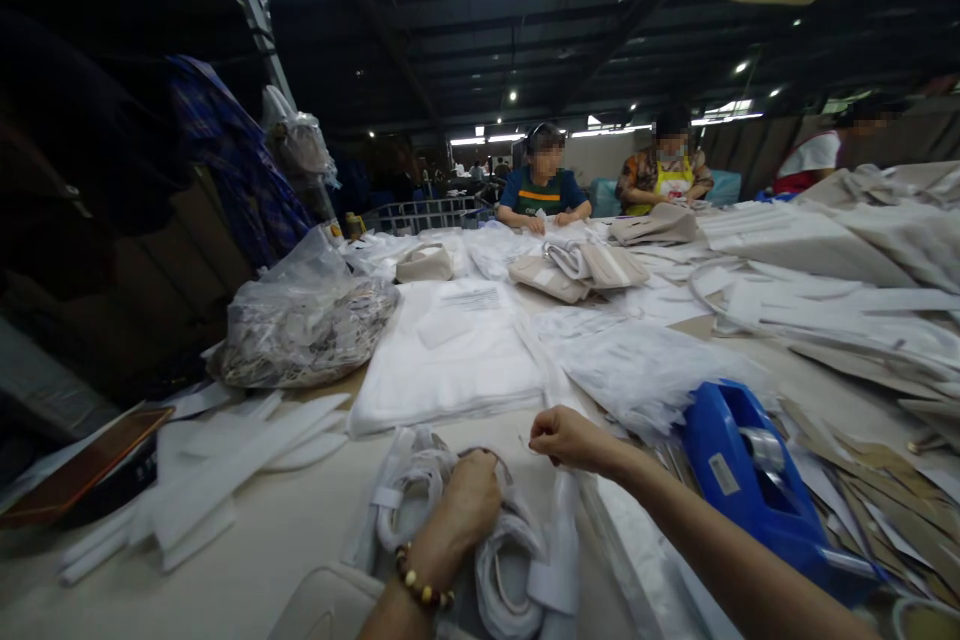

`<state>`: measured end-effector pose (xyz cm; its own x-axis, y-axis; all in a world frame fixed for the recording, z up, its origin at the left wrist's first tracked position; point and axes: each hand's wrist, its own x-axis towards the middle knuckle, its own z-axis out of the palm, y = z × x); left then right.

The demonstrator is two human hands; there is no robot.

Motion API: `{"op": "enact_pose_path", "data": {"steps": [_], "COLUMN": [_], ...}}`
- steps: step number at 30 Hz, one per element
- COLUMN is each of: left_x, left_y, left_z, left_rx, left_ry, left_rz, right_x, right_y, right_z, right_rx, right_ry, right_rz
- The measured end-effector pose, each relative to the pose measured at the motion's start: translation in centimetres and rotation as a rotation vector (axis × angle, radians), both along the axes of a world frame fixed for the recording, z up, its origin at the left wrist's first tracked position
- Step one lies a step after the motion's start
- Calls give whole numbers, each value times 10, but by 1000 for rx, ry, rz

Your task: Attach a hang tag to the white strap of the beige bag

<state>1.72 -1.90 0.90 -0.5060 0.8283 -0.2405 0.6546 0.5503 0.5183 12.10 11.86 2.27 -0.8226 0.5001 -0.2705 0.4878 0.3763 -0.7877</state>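
Observation:
My left hand, with a beaded bracelet on the wrist, is curled over a strap of a pale bag in front of me; its fingertips are partly hidden. Coiled straps wrapped in white material lie below and to the right of that hand, and another wrapped loop lies to its left. White bands go round the wrapped parts. Just right of the bag's top, my right hand is raised in a pinch. A tiny pale bit shows at its fingertips, too small to name.
A blue tape dispenser stands at the right beside paper scraps. Ahead lie a stack of white sheets and clear plastic bags. A filled plastic bag and white strips are at the left. Several co-workers sit across the table.

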Motion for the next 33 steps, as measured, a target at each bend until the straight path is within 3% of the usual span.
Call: {"op": "enact_pose_path", "data": {"steps": [8, 12, 17, 22, 28, 33], "left_x": [2, 2, 4, 4, 2, 3], "left_y": [-4, -1, 3, 3, -3, -11], "left_z": [-4, -5, -3, -3, -2, -2], "left_rx": [36, 39, 46, 92, 215, 362], "left_ry": [-25, -51, -65, -92, -233, -410], "left_rz": [111, 138, 180, 211, 241, 254], "right_x": [-27, -28, -25, -22, -18, -12], "right_y": [-5, -5, -7, -4, 10, 7], "right_z": [-16, -20, -21, -21, -23, -13], "right_rx": [-258, -329, -308, -142, 307, 545], "right_ry": [-75, -31, -32, -95, -175, -150], "right_rz": [277, 320, 326, 353, 416, 507]}}
